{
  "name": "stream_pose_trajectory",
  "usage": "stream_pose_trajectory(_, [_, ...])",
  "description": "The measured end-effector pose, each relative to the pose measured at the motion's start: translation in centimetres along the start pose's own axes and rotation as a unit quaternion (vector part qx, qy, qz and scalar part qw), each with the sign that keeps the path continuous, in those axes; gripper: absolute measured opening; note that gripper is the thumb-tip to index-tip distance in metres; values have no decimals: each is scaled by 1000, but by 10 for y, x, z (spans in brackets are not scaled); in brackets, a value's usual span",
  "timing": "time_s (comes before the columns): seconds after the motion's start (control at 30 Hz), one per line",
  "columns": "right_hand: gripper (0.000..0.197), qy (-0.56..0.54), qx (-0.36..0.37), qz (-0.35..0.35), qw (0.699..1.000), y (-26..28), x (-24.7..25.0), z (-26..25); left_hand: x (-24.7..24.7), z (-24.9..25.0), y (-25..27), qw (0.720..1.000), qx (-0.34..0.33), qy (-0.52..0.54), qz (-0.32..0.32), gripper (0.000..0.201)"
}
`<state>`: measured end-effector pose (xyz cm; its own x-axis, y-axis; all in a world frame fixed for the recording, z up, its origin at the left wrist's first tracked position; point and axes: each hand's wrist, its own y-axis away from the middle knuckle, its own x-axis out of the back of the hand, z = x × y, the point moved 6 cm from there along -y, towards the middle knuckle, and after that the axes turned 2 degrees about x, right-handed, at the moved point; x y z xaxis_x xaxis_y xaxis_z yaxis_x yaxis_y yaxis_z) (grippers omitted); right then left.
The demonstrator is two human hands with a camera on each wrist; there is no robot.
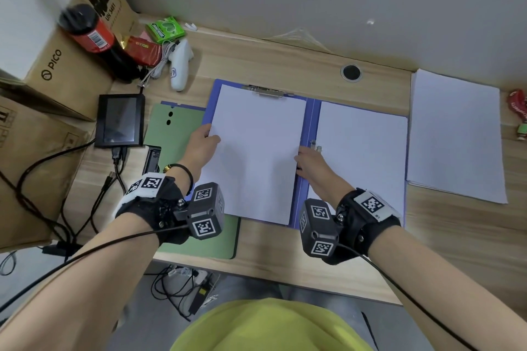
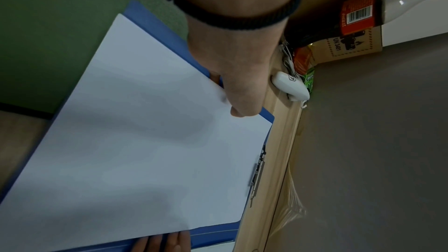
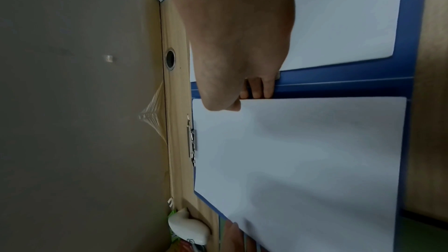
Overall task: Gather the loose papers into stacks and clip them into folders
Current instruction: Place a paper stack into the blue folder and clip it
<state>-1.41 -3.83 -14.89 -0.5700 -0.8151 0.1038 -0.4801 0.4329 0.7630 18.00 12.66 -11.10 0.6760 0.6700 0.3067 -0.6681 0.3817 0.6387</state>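
An open blue folder (image 1: 311, 111) lies on the desk with white paper on both halves. My left hand (image 1: 204, 141) pinches the left edge of the paper stack (image 1: 256, 151) on the left half, thumb on top and fingers under. My right hand (image 1: 309, 159) grips the same stack's right edge by the spine, thumb on top, fingers curled under (image 3: 257, 87). The stack's top edge lies at the metal clip (image 1: 263, 91). In the left wrist view the thumb (image 2: 242, 102) presses on the sheet (image 2: 145, 150). A second sheet pile (image 1: 362, 157) lies on the right half.
A loose paper stack (image 1: 456, 137) lies at the right. A green folder (image 1: 174, 134) sits under the blue one on the left. A small screen (image 1: 119, 120), cables, a white controller (image 1: 179, 65), a cola bottle (image 1: 88, 28) and cardboard boxes crowd the left. A cable hole (image 1: 350, 72) is behind.
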Motion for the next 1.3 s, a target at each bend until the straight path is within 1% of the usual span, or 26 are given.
stream_pose_trajectory(0.03, [18,-6,2,-9,1000,3,-1,-3,0,-4,-4,1000,1,-3,0,49])
stream_pose_trajectory(0.07, [12,-7,3,-16,1000,7,-1,-7,0,-6,-7,1000,5,-5,6,52])
stream_pose_trajectory(0.13, [23,-14,-4,-12,1000,19,2,-18,-2,0,-4,999,2,-32,27,41])
stream_pose_trajectory(0.17, [23,-24,7,-10,1000,23,6,-22,-1,5,-1,997,2,-56,49,37])
stream_pose_trajectory(0.2, [27,-34,20,-1,999,25,13,-25,-1,10,-2,994,0,-80,75,40])
stream_pose_trajectory(0.23, [35,-46,27,11,999,29,21,-27,-3,15,-3,992,-5,-92,86,45])
stream_pose_trajectory(0.27, [36,-58,33,18,998,32,30,-28,-8,22,-4,992,-18,-91,84,49])
stream_pose_trajectory(0.37, [18,-82,27,35,996,34,55,-24,-33,45,-11,995,-73,-58,31,49])
stream_pose_trajectory(0.4, [14,-79,18,42,996,34,62,-21,-43,53,-13,994,-86,-62,11,47])
stream_pose_trajectory(0.47, [11,-61,3,60,996,33,74,-16,-63,67,-16,990,-108,-89,-24,46])
stream_pose_trajectory(0.53, [13,-44,-8,74,996,29,82,-9,-80,79,-22,984,-127,-118,-44,47])
stream_pose_trajectory(0.63, [20,-39,-29,71,996,22,85,0,-97,93,-30,976,-150,-147,-61,50])
stream_pose_trajectory(0.7, [28,-56,-46,70,995,17,85,6,-107,98,-36,972,-153,-160,-83,54])
stream_pose_trajectory(0.8, [37,-80,-56,79,992,12,86,11,-118,101,-45,969,-136,-176,-110,59])
stream_pose_trajectory(0.97, [45,-131,-65,97,985,1,87,19,-132,104,-62,967,-104,-190,-132,61])
stream_pose_trajectory(1.07, [46,-125,-67,113,983,-1,88,19,-140,103,-65,964,-91,-194,-155,52])
stream_pose_trajectory(1.17, [46,-122,-67,118,983,-1,88,18,-139,105,-68,969,-97,-181,-135,36])
stream_pose_trajectory(1.23, [46,-119,-68,121,983,-1,88,18,-131,109,-67,978,-100,-136,-120,29])
stream_pose_trajectory(1.3, [45,-116,-69,124,983,0,87,17,-118,113,-64,985,-109,-86,-103,26])
